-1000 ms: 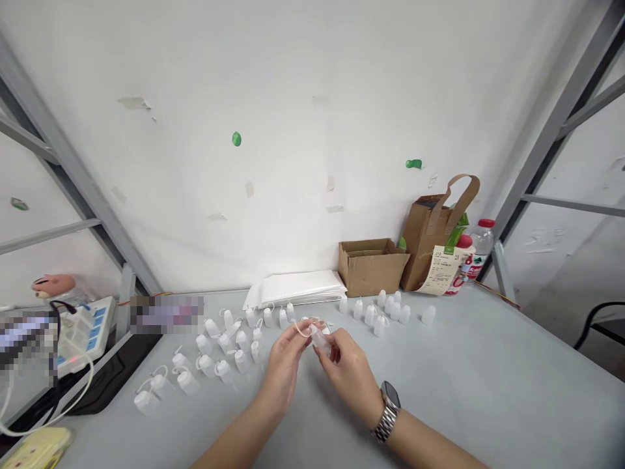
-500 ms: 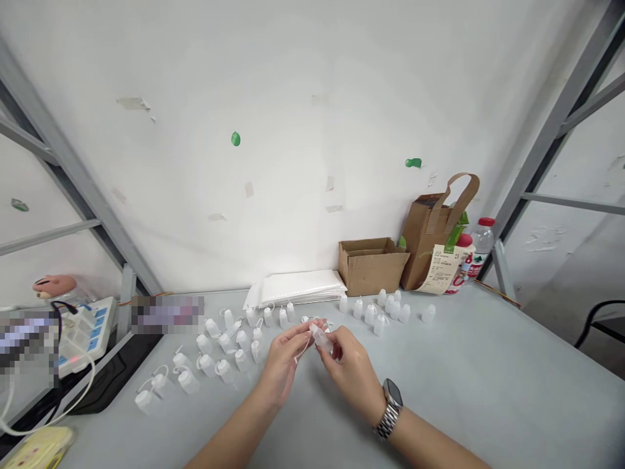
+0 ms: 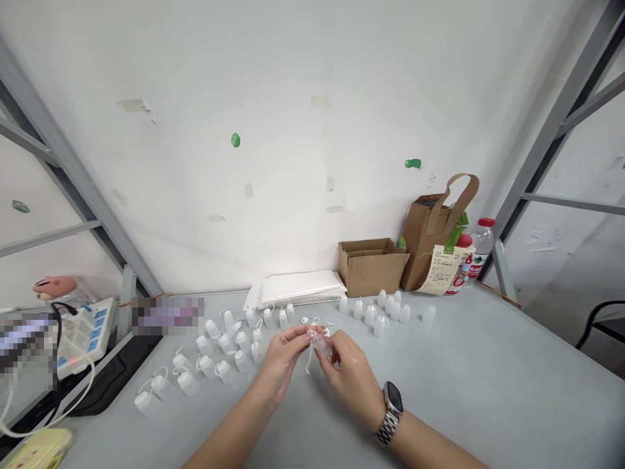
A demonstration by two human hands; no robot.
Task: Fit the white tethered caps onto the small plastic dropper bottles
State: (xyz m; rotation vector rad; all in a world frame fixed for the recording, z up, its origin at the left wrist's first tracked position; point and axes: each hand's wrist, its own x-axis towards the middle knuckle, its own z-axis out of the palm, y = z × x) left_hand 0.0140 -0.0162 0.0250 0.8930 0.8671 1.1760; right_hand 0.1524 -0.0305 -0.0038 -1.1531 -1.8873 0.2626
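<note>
Above the middle of the grey table, a small translucent plastic bottle (image 3: 320, 344) lies tilted between my two hands. My right hand (image 3: 352, 368), with a watch on its wrist, is closed around the bottle's body. At its top end the fingers of my left hand (image 3: 283, 361) pinch the cap or neck; the fingers hide which. A thin white strap (image 3: 309, 360) dangles below the left fingertips. Several matching bottles, many with looped cap straps, stand to the left, such as one bottle (image 3: 224, 372). Loose small white pieces (image 3: 315, 320) lie just behind my hands.
More small bottles (image 3: 379, 325) stand at the right rear, before an open cardboard box (image 3: 374, 273). Beside it are a brown paper bag (image 3: 420, 241) and a red-capped water bottle (image 3: 483, 241). Flat white packets (image 3: 303, 286) lie along the wall. A power strip (image 3: 88, 335) sits far left.
The strap has swung from slanting against my left fingers to hanging down between my hands. My left fingertips have shifted slightly at the bottle's top; both hands still hold it.
</note>
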